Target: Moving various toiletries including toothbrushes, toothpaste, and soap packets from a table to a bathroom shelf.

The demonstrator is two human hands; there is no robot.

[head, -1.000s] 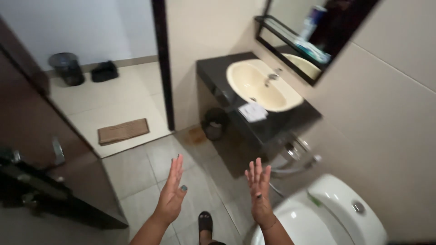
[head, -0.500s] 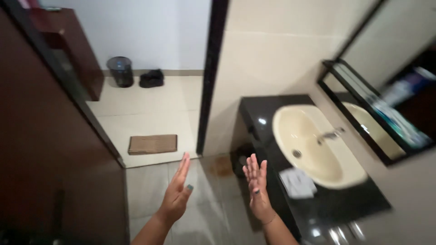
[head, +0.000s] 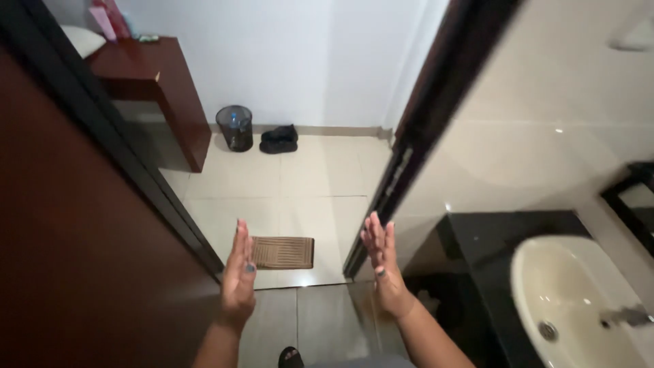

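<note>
The brown floor mat point(head: 283, 252) lies flat on the pale tiled floor point(head: 272, 184) in the doorway, its long side running left to right. It sits past both hands, between them. The left hand point(head: 240, 276) is nearer it. The right hand point(head: 383, 262) is close too. Both hands are open, holding nothing.

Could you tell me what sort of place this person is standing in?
Most likely a bathroom that opens onto a bedroom or hotel room: a cream washbasin in a black counter, tiled walls, and a brown mat at the doorway.
</note>
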